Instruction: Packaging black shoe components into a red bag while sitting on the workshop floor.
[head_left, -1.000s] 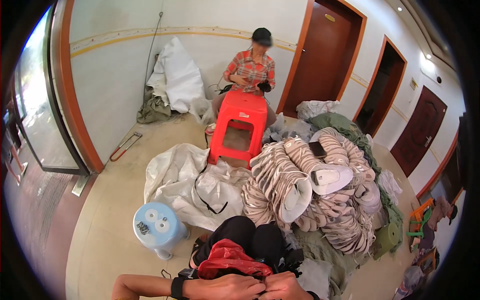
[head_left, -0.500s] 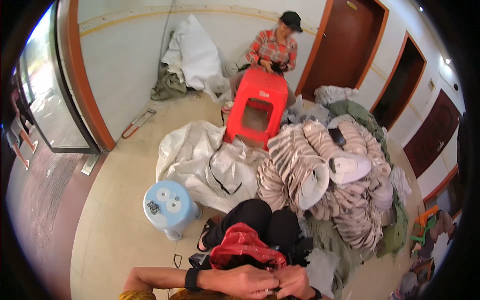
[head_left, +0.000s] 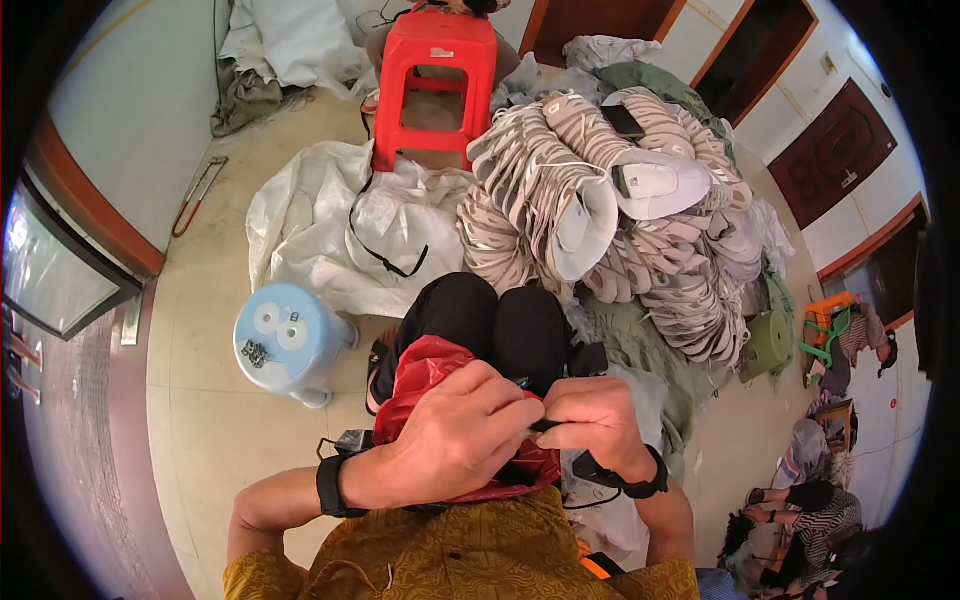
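Observation:
Above my lap, my left hand [head_left: 465, 432] and my right hand [head_left: 600, 418] come together, fingers closed and fingertips nearly touching. A small black piece [head_left: 545, 425] shows at the right thumb and fingertips; its kind is too small to tell. What the left fingers pinch is hidden behind them. Beneath both hands a crumpled red plastic bag [head_left: 412, 378] lies open across my black-trousered legs, partly covered by the left hand.
A blue stool [head_left: 285, 345] with a small dark cluster on it stands left. White woven sacking [head_left: 310, 225] spreads ahead, near a red stool [head_left: 437, 55]. Piled beige-and-white striped shoe uppers [head_left: 535, 190] rise ahead right, a dark flat rectangle [head_left: 623, 122] on top. People [head_left: 815, 510] sit far right.
The view has tipped downward, so my hands and lap appear higher. Both hands have risen over the red bag, still together. The person behind the red stool is now mostly out of view.

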